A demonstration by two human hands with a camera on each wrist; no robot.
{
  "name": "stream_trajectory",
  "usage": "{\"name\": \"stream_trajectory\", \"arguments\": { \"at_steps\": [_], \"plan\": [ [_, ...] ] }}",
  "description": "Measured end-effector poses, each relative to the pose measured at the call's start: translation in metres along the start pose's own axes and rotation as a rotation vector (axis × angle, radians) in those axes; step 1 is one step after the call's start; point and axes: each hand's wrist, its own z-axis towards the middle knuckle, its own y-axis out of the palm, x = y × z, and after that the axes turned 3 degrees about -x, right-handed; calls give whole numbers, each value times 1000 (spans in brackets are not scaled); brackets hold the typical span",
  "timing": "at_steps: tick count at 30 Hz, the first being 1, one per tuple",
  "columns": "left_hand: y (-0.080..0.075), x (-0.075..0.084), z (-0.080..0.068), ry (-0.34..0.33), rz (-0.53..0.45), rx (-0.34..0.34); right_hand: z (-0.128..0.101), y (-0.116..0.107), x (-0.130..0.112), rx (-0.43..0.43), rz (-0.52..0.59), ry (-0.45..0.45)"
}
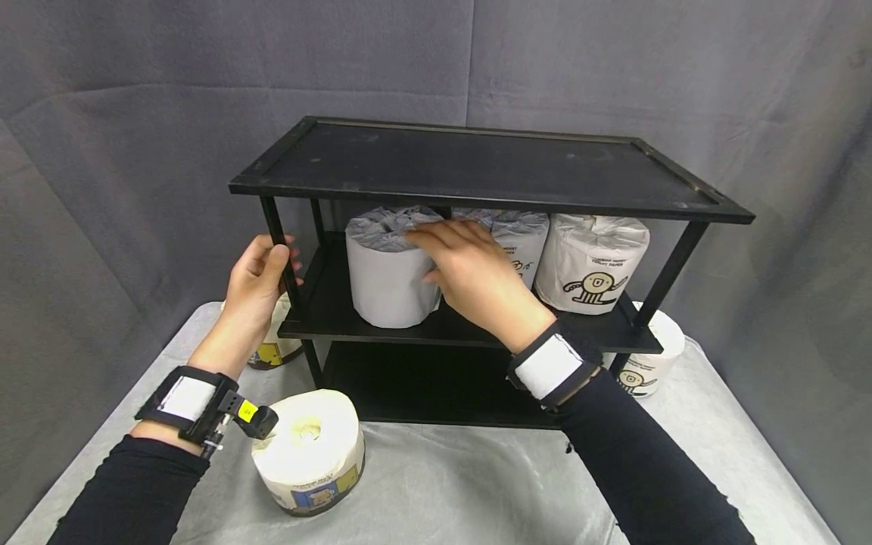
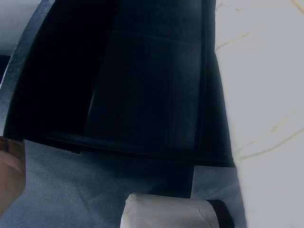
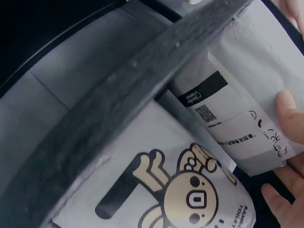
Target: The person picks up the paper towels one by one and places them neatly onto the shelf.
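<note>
A black three-tier shelf (image 1: 477, 163) stands on a table covered in grey cloth. Its middle tier carries three wrapped toilet paper rolls. My right hand (image 1: 463, 272) reaches in and holds the left roll (image 1: 384, 288), fingers laid over its top and thumb against its side. In the right wrist view, fingertips (image 3: 285, 107) press the printed wrap of that roll (image 3: 237, 109), beside a roll with a cartoon figure (image 3: 180, 190). My left hand (image 1: 259, 276) grips the shelf's front left post (image 1: 279, 242). The middle roll (image 1: 524, 242) and right roll (image 1: 589, 261) stand untouched.
A roll (image 1: 309, 446) lies on the cloth near my left wrist. Another roll (image 1: 272, 352) sits behind the left hand, and a third (image 1: 650, 363) stands beside the shelf's right leg. Grey fabric walls (image 1: 102, 189) close in the scene. The left wrist view shows the dark shelf underside (image 2: 142, 95).
</note>
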Motion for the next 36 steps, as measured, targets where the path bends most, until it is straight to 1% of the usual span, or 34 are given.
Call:
{"name": "stream_trajectory", "arguments": {
  "at_steps": [6,12,21,26,36],
  "plan": [
    [-1,-1,0,4,10,3,0,5,-8,81,-47,5],
    [0,0,-1,-5,22,2,2,11,-16,164,-33,20],
    [0,0,-1,-2,9,4,6,20,-29,257,-33,30],
    [0,-1,-1,2,0,7,9,25,-36,288,-58,30],
    [0,0,-2,-7,6,7,21,30,-52,292,-157,68]
  ]
}}
